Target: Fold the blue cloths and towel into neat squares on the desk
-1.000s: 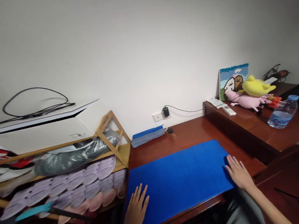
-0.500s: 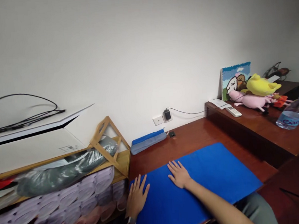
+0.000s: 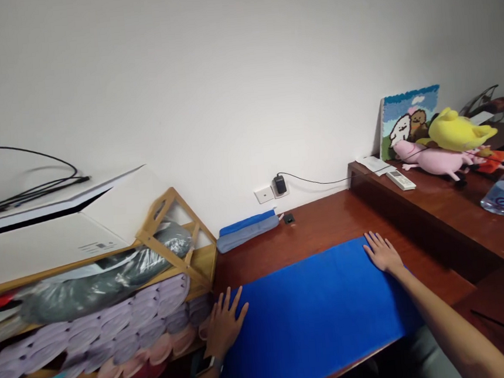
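A reddish-brown wooden table (image 3: 321,224) carried a flat blue cloth (image 3: 316,313) and, near the wall, a folded blue-and-grey cloth bundle (image 3: 247,230).

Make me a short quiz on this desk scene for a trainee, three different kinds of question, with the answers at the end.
1. True or false: the right hand is gripping the water bottle.
2. What is plugged into the wall socket?
A) a black adapter
B) a desk lamp
C) a fan
3. Fill in the missing word: the yellow soft toy lies on top of the ____ soft toy.

Key: 1. False, it is spread open on the blue mat. 2. A. 3. pink.
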Tool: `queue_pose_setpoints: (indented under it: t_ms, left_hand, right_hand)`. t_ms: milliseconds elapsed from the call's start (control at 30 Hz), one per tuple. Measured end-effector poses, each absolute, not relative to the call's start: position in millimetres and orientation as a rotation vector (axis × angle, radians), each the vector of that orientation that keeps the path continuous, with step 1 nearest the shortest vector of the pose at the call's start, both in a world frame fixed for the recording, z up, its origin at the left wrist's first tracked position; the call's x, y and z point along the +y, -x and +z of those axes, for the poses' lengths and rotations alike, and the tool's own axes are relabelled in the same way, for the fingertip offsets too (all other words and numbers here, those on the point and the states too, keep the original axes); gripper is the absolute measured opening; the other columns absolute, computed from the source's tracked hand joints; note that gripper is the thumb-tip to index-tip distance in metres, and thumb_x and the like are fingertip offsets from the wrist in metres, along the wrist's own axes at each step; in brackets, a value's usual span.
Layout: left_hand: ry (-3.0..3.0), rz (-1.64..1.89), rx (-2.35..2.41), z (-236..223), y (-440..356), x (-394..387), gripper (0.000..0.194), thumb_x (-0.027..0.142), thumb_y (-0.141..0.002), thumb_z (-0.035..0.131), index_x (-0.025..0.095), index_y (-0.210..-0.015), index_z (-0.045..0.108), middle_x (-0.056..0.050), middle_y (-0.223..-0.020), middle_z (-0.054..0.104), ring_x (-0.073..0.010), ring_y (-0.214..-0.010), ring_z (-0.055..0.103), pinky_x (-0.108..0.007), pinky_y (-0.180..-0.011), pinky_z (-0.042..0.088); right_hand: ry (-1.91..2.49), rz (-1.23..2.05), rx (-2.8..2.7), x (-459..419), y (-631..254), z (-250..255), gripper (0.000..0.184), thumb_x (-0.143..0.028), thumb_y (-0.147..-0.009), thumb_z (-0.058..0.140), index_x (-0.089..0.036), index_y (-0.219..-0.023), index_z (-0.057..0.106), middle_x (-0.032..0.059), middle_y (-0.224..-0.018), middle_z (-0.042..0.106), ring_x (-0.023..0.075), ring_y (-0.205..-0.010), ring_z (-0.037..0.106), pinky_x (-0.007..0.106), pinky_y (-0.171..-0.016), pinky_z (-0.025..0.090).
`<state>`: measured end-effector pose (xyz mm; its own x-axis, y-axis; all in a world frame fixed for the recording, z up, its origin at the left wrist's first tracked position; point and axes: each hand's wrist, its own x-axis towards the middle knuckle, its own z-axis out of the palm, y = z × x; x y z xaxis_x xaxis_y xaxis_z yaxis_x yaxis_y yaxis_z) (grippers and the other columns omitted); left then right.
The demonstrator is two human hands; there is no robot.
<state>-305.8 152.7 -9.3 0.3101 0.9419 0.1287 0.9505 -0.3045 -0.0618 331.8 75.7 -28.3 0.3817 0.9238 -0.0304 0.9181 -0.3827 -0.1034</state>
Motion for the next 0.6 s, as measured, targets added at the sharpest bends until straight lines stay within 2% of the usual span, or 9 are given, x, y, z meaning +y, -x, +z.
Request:
queue_pose_setpoints:
  t_ms: [167,267,333,400,500,600]
  left_hand:
    - [2.472,-0.170,-1.757,-5.1,310.1,151.1,0.066,0.061,-0.105,0.037,0.029,-0.163,0.037,-0.010,-0.169,0.038,-0.0337,-0.154,0.037,-0.052,-0.123,0.033]
    - [2.449,-0.204,-1.788,-6.1,308.0,149.0,0.065,0.062,-0.104,0.037,0.031,-0.162,0.039,-0.010,-0.170,0.036,-0.0357,-0.157,0.031,-0.055,-0.124,0.029]
    - [2.439,-0.214,-1.808,-6.2,305.9,147.8,0.066,0.064,-0.104,0.037,0.032,-0.162,0.039,-0.009,-0.171,0.034,-0.0372,-0.158,0.028,-0.056,-0.125,0.028]
    - [2.443,-0.221,-1.815,-6.1,304.1,147.1,0.067,0.064,-0.104,0.037,0.033,-0.162,0.038,-0.009,-0.171,0.034,-0.0368,-0.158,0.028,-0.056,-0.125,0.028]
    - [2.442,-0.235,-1.821,-6.4,302.9,147.4,0.067,0.063,-0.104,0.037,0.033,-0.163,0.037,-0.008,-0.171,0.035,-0.0352,-0.158,0.029,-0.056,-0.125,0.026]
    - [2.432,-0.232,-1.837,-7.4,303.0,148.9,0.066,0.062,-0.103,0.038,0.032,-0.162,0.038,-0.008,-0.171,0.035,-0.0348,-0.158,0.029,-0.056,-0.126,0.024]
  right_hand:
    - [2.594,0.239,-1.671,76.1,-325.5,-13.7,0.071,-0.053,-0.105,0.017,-0.021,-0.169,0.019,0.0022,-0.175,0.018,0.0237,-0.162,0.014,0.048,-0.131,0.014]
    - [2.645,0.265,-1.605,82.1,-297.7,8.3,0.068,-0.044,-0.105,0.020,-0.017,-0.167,0.025,0.0068,-0.174,0.020,0.0271,-0.161,0.017,0.052,-0.130,0.014]
    - [2.559,0.148,-1.666,87.8,-251.5,23.5,0.066,-0.036,-0.104,0.023,-0.012,-0.165,0.032,0.0113,-0.173,0.025,0.0289,-0.161,0.019,0.053,-0.130,0.013]
    - [2.335,0.072,-1.843,92.2,-182.8,34.5,0.065,-0.034,-0.104,0.025,-0.011,-0.163,0.035,0.0119,-0.171,0.028,0.0287,-0.161,0.020,0.051,-0.130,0.013]
    - [1.919,0.226,-2.117,93.5,-64.1,38.4,0.065,-0.044,-0.105,0.029,-0.016,-0.163,0.037,0.0092,-0.170,0.032,0.0281,-0.160,0.024,0.050,-0.131,0.014]
    - [1.640,0.391,-2.251,91.3,21.8,30.9,0.067,-0.053,-0.107,0.027,-0.021,-0.165,0.033,0.0067,-0.170,0.031,0.0256,-0.160,0.021,0.050,-0.131,0.012]
